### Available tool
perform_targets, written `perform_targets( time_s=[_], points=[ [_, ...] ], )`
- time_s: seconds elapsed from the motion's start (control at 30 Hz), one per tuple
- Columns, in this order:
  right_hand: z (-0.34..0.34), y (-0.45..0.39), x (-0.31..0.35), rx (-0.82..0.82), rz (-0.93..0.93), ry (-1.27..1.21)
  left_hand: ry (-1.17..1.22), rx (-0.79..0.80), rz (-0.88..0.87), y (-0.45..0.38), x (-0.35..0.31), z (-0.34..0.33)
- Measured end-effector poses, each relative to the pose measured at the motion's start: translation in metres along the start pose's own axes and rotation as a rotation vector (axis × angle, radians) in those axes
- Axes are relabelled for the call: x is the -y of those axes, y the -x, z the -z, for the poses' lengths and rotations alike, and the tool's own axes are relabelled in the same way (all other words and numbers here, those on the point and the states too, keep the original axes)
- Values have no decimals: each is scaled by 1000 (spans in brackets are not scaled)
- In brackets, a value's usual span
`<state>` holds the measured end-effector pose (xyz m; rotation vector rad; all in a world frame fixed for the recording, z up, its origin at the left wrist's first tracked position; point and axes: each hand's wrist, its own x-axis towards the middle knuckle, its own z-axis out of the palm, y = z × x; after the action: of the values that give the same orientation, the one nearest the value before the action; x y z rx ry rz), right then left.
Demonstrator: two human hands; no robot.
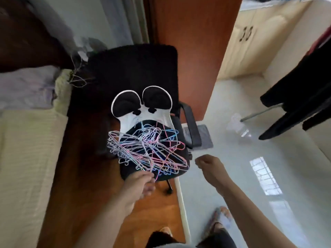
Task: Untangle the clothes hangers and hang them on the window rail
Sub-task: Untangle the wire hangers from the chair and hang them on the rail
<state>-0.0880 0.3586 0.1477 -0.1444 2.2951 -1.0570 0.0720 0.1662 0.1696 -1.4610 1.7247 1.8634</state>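
Observation:
A tangled heap of thin wire clothes hangers (148, 149), pink, blue and white, lies on the seat of a black office chair (136, 68). My left hand (141, 183) reaches to the front edge of the heap and its fingers pinch wires there. To the right of the chair, my right hand (207, 163) hovers over the pale floor with its fingers curled and nothing in it. No window rail is in view.
A bed with a pale yellow blanket (26, 158) fills the left side. An orange wooden door (193, 42) stands behind the chair. Dark clothes (304, 97) hang at the right over glossy tiles. A cream cupboard (250, 36) is at the back right. My slippered feet (220, 219) stand below.

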Motion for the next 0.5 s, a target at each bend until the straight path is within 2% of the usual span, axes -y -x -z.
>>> perform_targets(
  time_s=[0.17, 0.5],
  points=[
    [-50, -40, 3, 105, -96, 17, 118, -126, 122, -40, 23, 56],
    [-88, -187, -28, 225, -361, 17, 120, -210, 313, -132, 6, 48]
  ],
)
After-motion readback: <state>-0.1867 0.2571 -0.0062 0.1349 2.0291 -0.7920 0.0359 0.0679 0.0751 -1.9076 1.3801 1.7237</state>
